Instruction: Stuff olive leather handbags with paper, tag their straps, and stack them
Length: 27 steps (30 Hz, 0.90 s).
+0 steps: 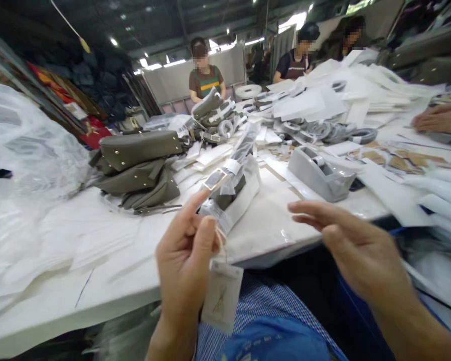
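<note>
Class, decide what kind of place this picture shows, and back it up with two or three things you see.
Probably a bag factory's packing area: olive bags stacked on a long table, a grey tape dispenser, and people in aprons working across it.

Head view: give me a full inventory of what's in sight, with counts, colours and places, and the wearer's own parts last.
tag: one, whitish, hanging by a cord from the left hand
buckle: one, gold-rimmed, beyond the left hand
bags: several, count unclear, olive-grey, piled left of centre
tape dispenser: one, grey, beyond the right hand
tape rolls: several, greyish, mid-table
sheets: many, white, across the table
plastic wrap: count unclear, translucent white, far left
table: one, white-topped, across the view
co-workers: at least three, dark clothing, behind the table
co-worker's hand: right edge
left hand: one, fingers pinching the cord
right hand: one, empty, over the table edge
</note>
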Each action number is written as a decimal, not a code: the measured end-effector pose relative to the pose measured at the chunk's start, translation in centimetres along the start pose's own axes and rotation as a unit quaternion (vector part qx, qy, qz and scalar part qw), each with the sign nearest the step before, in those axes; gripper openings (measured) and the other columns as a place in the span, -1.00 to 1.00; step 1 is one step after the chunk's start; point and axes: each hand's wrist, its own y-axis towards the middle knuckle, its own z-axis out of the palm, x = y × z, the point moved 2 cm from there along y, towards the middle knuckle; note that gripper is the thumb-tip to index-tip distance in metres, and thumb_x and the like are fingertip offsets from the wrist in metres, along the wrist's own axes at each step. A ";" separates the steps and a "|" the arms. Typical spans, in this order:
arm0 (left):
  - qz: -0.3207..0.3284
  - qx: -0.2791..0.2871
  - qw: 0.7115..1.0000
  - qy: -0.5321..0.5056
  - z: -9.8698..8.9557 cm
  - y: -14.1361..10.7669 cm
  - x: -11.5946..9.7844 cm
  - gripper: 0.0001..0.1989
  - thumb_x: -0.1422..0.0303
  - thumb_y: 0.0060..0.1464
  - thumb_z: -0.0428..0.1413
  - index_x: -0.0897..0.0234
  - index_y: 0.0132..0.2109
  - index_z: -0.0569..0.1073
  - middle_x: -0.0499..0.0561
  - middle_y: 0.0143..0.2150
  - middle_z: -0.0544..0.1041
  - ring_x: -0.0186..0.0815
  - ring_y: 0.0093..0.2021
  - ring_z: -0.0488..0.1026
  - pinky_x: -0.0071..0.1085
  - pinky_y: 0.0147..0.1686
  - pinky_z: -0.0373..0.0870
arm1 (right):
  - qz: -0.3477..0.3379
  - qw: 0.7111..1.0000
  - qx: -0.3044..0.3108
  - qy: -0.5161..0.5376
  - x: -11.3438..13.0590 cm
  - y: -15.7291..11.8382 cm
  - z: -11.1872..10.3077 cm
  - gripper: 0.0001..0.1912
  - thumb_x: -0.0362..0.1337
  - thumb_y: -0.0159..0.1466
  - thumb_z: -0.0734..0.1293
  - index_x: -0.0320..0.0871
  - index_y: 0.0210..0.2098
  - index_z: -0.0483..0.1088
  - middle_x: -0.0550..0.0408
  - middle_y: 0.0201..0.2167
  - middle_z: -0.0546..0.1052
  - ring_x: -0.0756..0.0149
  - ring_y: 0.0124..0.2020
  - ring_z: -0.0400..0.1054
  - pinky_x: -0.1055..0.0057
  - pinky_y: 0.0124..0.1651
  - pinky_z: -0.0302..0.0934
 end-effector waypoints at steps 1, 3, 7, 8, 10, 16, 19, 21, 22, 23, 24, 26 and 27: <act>-0.001 0.037 0.999 -0.002 0.6 0.5 0.7 -0.66 0.24 0.23 0.16 0.14 0.13 0.49 -0.19 -0.56 0.37 -0.46 -0.54 0.34 -0.54 -0.48 0.36 | 0.002 0.999 0.042 0.023 -0.4 0.3 1.1 -0.56 0.02 0.37 0.27 0.01 0.16 0.40 -0.04 0.16 0.47 0.07 0.11 0.41 0.12 0.16 0.35; -0.015 0.095 0.995 -0.015 1.7 1.3 2.2 -0.65 0.23 0.25 0.14 0.18 0.14 0.49 -0.16 -0.55 0.40 -0.44 -0.51 0.37 -0.51 -0.43 0.39 | 0.012 0.990 0.126 0.067 -1.5 0.6 3.5 -0.41 0.12 0.32 0.28 0.04 0.26 0.30 -0.02 0.27 0.37 0.02 0.23 0.30 0.07 0.26 0.25; -0.060 0.132 0.988 -0.048 2.9 1.6 4.3 -0.62 0.18 0.26 0.12 0.25 0.14 0.48 -0.11 -0.49 0.47 -0.45 -0.49 0.37 -0.50 -0.38 0.38 | 0.026 0.985 0.156 0.067 -3.3 1.1 6.5 -0.30 0.06 0.26 0.38 0.06 0.32 0.19 0.01 0.34 0.27 0.03 0.33 0.17 0.03 0.37 0.09; -0.068 0.136 0.987 -0.054 3.0 1.6 4.4 -0.61 0.18 0.25 0.12 0.25 0.15 0.47 -0.11 -0.48 0.47 -0.45 -0.48 0.37 -0.51 -0.37 0.38 | 0.031 0.987 0.150 0.057 -3.5 1.3 6.9 -0.33 0.01 0.25 0.41 0.05 0.30 0.22 0.02 0.31 0.32 0.06 0.31 0.20 0.04 0.37 0.09; -0.080 0.144 0.984 -0.069 3.2 1.5 4.6 -0.59 0.16 0.24 0.14 0.25 0.15 0.47 -0.10 -0.48 0.48 -0.45 -0.47 0.38 -0.51 -0.36 0.37 | 0.047 0.988 0.142 0.044 -3.8 1.6 7.3 -0.45 -0.08 0.24 0.44 0.01 0.20 0.34 0.03 0.18 0.46 0.10 0.22 0.31 0.08 0.33 0.14; -0.161 0.146 0.961 -0.170 3.1 1.4 5.3 -0.58 0.19 0.18 0.21 0.24 0.14 0.49 -0.07 -0.41 0.51 -0.45 -0.37 0.41 -0.53 -0.22 0.37 | 0.076 0.988 0.126 0.041 -4.5 1.8 7.2 -0.76 -0.07 0.28 0.39 -0.08 -0.19 0.55 0.06 -0.17 0.61 0.15 -0.06 0.48 0.24 0.10 0.33; -0.232 0.136 0.923 -0.274 2.8 1.2 5.7 -0.58 0.23 0.13 0.26 0.23 0.12 0.50 -0.08 -0.37 0.50 -0.46 -0.32 0.44 -0.53 -0.18 0.38 | 0.058 0.992 0.113 0.012 -4.5 1.7 6.7 -0.78 -0.09 0.30 0.36 -0.09 -0.21 0.53 0.06 -0.21 0.59 0.19 -0.13 0.48 0.25 0.06 0.34; -0.257 0.136 0.903 -0.315 2.8 1.2 5.7 -0.59 0.25 0.12 0.27 0.21 0.10 0.50 -0.09 -0.37 0.48 -0.46 -0.31 0.47 -0.51 -0.17 0.41 | 0.050 0.991 0.120 0.021 -4.3 1.6 6.6 -0.81 -0.13 0.31 0.36 -0.09 -0.18 0.50 0.04 -0.16 0.58 0.19 -0.08 0.47 0.23 0.11 0.32; -0.263 0.138 0.898 -0.323 2.8 1.1 5.6 -0.60 0.26 0.12 0.28 0.21 0.10 0.51 -0.09 -0.36 0.48 -0.45 -0.31 0.48 -0.50 -0.16 0.42 | 0.049 0.989 0.130 0.046 -4.1 1.6 6.7 -0.79 -0.15 0.30 0.37 -0.09 -0.12 0.47 0.02 -0.09 0.56 0.17 -0.02 0.45 0.21 0.16 0.29; -0.268 0.142 0.896 -0.324 2.9 1.1 5.5 -0.60 0.27 0.11 0.29 0.21 0.09 0.51 -0.09 -0.35 0.49 -0.45 -0.31 0.49 -0.49 -0.16 0.44 | 0.050 0.985 0.143 0.080 -3.9 1.6 7.0 -0.73 -0.16 0.29 0.38 -0.09 -0.04 0.44 0.00 -0.02 0.54 0.16 0.05 0.42 0.19 0.21 0.26; -0.272 0.146 0.896 -0.320 3.0 1.1 5.4 -0.60 0.29 0.09 0.30 0.22 0.08 0.51 -0.08 -0.32 0.50 -0.45 -0.31 0.50 -0.49 -0.16 0.45 | 0.052 0.979 0.157 0.116 -3.7 1.6 7.3 -0.64 -0.16 0.28 0.40 -0.08 0.05 0.39 -0.02 0.06 0.50 0.15 0.12 0.38 0.17 0.26 0.22; -0.275 0.158 0.897 -0.307 3.3 1.1 5.0 -0.59 0.31 0.06 0.32 0.23 0.07 0.52 -0.05 -0.27 0.52 -0.45 -0.31 0.51 -0.50 -0.18 0.46 | 0.058 0.968 0.175 0.169 -3.3 1.5 8.1 -0.46 -0.16 0.26 0.43 -0.05 0.18 0.28 -0.04 0.15 0.44 0.14 0.19 0.32 0.15 0.31 0.17; -0.275 0.164 0.899 -0.300 3.4 1.1 4.8 -0.59 0.31 0.06 0.32 0.24 0.06 0.52 -0.03 -0.25 0.53 -0.45 -0.31 0.52 -0.51 -0.19 0.47 | 0.060 0.967 0.172 0.180 -3.1 1.5 8.5 -0.42 -0.16 0.25 0.44 -0.03 0.21 0.25 -0.03 0.15 0.44 0.15 0.19 0.33 0.15 0.30 0.16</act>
